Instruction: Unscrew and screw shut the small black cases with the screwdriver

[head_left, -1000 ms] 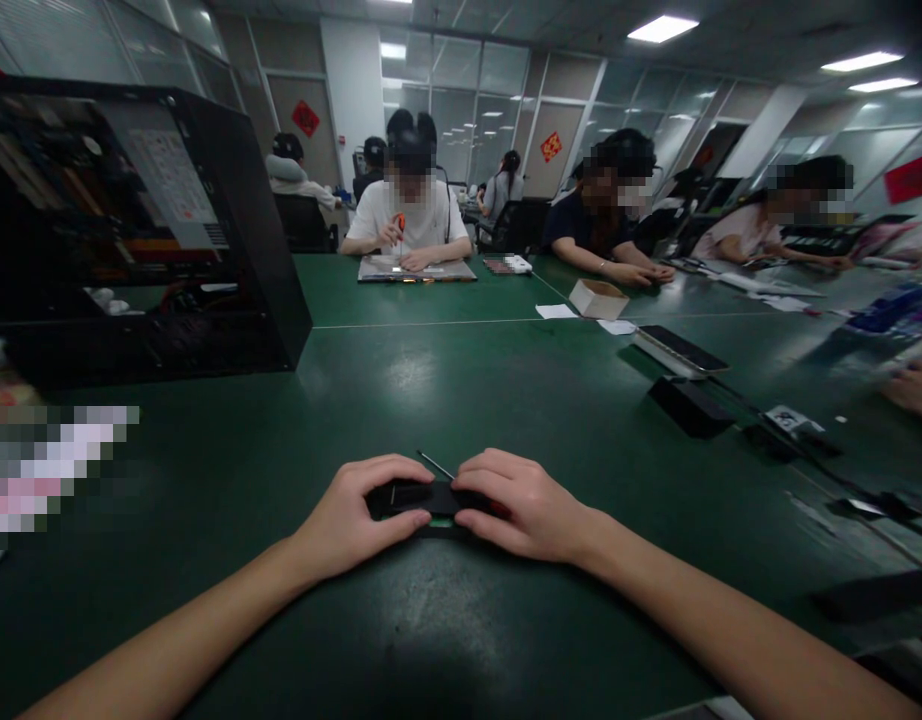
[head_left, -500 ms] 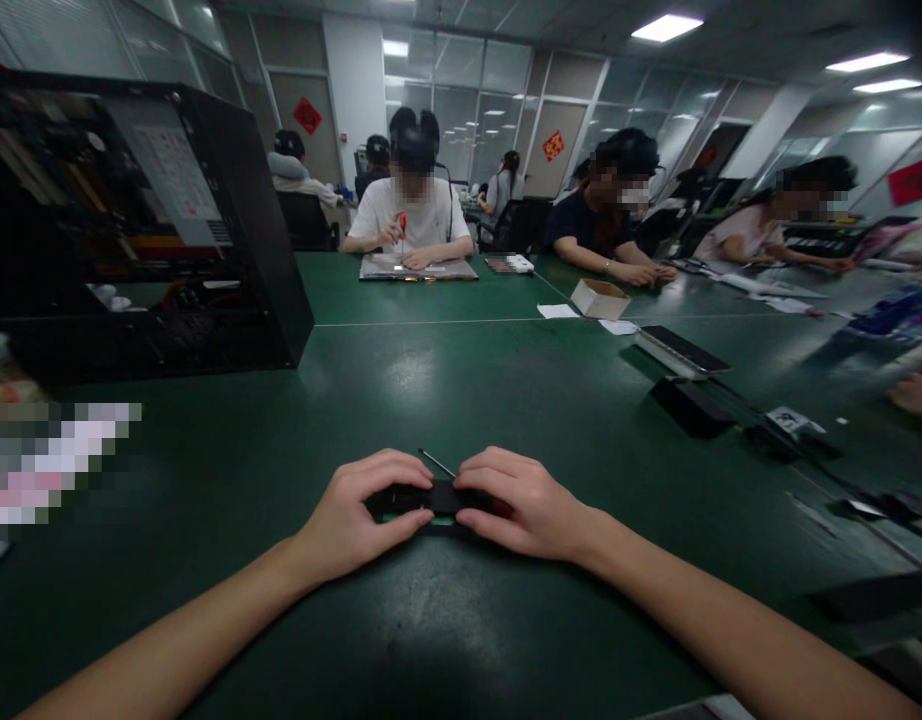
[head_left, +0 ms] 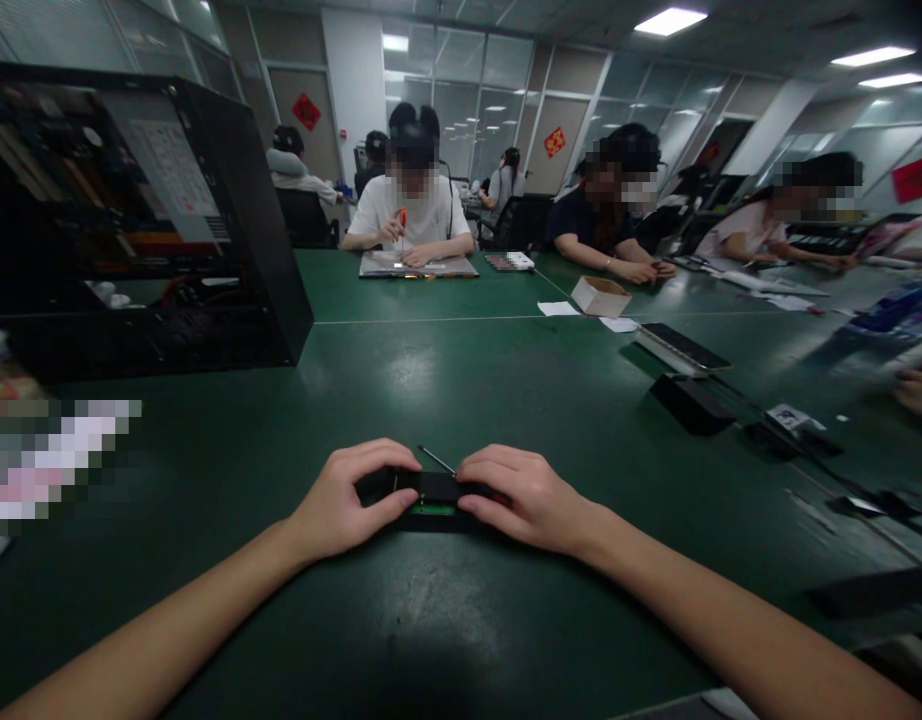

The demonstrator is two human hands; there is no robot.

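Low on the green table, right in front of me, lies a small black casing with a strip of green circuit board showing along its near side. My left hand grips its left end, thumb on the near side and fingers on the far side. At the other end, my right hand pinches the casing the same way. A thin metal screwdriver shaft sticks out beyond the right fingers. Something red shows under that hand, probably its handle, mostly hidden. What device the casing belongs to, I cannot tell.
An open black computer case stands at the left. A small open box, a black-topped flat device, a black block and cables lie on the right. Across the table, a person in white holds a red-handled screwdriver over a flat panel.
My left thumb and fingers have slid slightly left along the casing, uncovering more of the black top and green board. My right hand has barely moved.
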